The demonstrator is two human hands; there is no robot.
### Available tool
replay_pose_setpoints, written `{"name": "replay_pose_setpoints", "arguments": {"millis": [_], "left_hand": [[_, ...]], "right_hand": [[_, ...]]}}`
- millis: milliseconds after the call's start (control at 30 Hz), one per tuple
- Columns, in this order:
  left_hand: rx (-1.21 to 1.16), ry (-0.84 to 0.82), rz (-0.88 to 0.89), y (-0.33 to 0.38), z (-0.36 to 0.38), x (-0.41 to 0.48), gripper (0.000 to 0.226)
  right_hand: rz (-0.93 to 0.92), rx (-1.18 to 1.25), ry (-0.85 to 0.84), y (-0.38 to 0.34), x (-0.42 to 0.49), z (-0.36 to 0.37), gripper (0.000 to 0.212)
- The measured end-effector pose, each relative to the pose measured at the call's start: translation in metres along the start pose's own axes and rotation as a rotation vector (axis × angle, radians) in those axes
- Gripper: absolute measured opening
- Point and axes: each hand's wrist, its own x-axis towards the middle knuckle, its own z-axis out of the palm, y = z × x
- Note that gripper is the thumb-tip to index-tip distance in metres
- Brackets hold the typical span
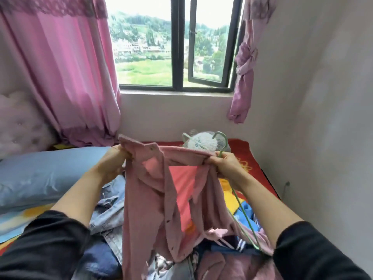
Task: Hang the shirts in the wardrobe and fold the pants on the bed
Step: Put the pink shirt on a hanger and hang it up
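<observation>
I hold a pink button-up shirt (149, 199) up over the bed, its front hanging open toward me. My left hand (113, 160) pinches the collar at the shirt's left shoulder. My right hand (224, 164) grips the other shoulder together with a pale green hanger (240, 207). The hanger's hook curves up above that hand and its wire runs down past my right forearm. Under the shirt lies a heap of clothes: light denim (111, 215), dark blue denim (99, 257) and a mauve garment (238, 265).
The bed (240, 150) has a red and multicoloured cover, with a blue pillow (40, 174) at left. A fluffy white thing (201, 141) and another green hanger hook sit at the bed's far side. Pink curtains (66, 67) flank a window; a white wall stands close on the right.
</observation>
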Motion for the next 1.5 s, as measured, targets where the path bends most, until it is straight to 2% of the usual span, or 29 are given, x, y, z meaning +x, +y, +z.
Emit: {"name": "replay_pose_setpoints", "arguments": {"millis": [100,200,267,333,433,500,600,700,733,800,833,900,967,1000,1033,1067,1133,1167,1267,1333,1400,1500], "left_hand": [[0.006,0.085,-0.023,-0.031,-0.003,0.006,0.044],[-0.144,0.14,-0.246,-0.058,0.016,0.008,0.018],[-0.293,0.09,-0.405,-0.075,0.03,0.005,0.043],[-0.295,0.013,-0.433,-0.093,0.045,-0.002,0.062],[-0.057,-0.125,-0.387,-0.114,0.069,-0.013,0.089],[0.079,-0.197,-0.358,-0.128,0.085,-0.017,0.091],[0.04,-0.302,-0.2,-0.15,0.105,-0.013,0.061],[0.043,-0.02,-0.14,-0.146,0.111,0.001,0.008],[0.062,0.074,-0.128,-0.135,0.107,0.008,0.009],[0.067,0.068,-0.057,-0.108,0.092,0.022,0.015],[0.007,-0.032,-0.016,-0.092,0.084,0.028,0.022],[-0.078,-0.257,0.027,-0.068,0.073,0.035,0.057],[0.132,-0.36,0.048,-0.058,0.073,0.038,0.077],[0.253,-0.342,0.056,-0.062,0.077,0.038,0.08],[0.333,-0.288,0.068,-0.069,0.082,0.036,0.076],[0.349,-0.227,0.09,-0.08,0.088,0.035,0.063],[0.28,-0.13,0.097,-0.097,0.1,0.03,0.019],[0.238,-0.089,0.082,-0.1,0.103,0.027,0.011],[0.05,0.007,-0.04,-0.093,0.1,0.029,0.025],[-0.01,-0.036,-0.097,-0.085,0.093,0.031,0.025],[0.045,-0.164,-0.129,-0.082,0.091,0.03,0.02],[0.145,-0.375,-0.166,-0.088,0.115,0.023,0.071]], "right_hand": [[0.006,-0.003,-0.023,-0.012,0.01,0.004,0.023],[0.02,0.032,-0.05,-0.017,0.018,0.011,0.016],[0.022,0.013,-0.066,-0.019,0.022,0.014,0.014],[0.022,-0.016,-0.064,-0.019,0.026,0.017,0.012],[0.01,-0.031,-0.06,-0.022,0.031,0.02,0.01],[0.001,-0.01,-0.062,-0.026,0.034,0.022,0.011],[-0.02,0.081,-0.084,-0.038,0.041,0.022,0.015],[-0.077,0.153,-0.106,-0.06,0.046,0.016,0.016],[-0.102,0.189,-0.106,-0.07,0.047,0.012,0.018],[-0.16,0.294,-0.114,-0.092,0.05,0.003,0.022],[-0.187,0.358,-0.116,-0.102,0.052,-0.002,0.025],[-0.23,0.467,-0.108,-0.12,0.056,-0.01,0.03],[-0.255,0.523,-0.104,-0.128,0.06,-0.014,0.029],[-0.253,0.535,-0.105,-0.127,0.062,-0.014,0.027],[-0.24,0.536,-0.102,-0.122,0.063,-0.014,0.026],[-0.222,0.53,-0.094,-0.115,0.064,-0.014,0.024],[-0.173,0.523,-0.062,-0.098,0.066,-0.014,0.023],[-0.144,0.529,-0.042,-0.089,0.067,-0.016,0.023],[-0.079,0.564,0.013,-0.067,0.071,-0.026,0.025],[-0.06,0.571,0.043,-0.057,0.074,-0.034,0.024],[-0.047,0.573,0.063,-0.051,0.075,-0.037,0.023],[-0.049,0.559,0.054,-0.053,0.073,-0.033,0.024]]}}
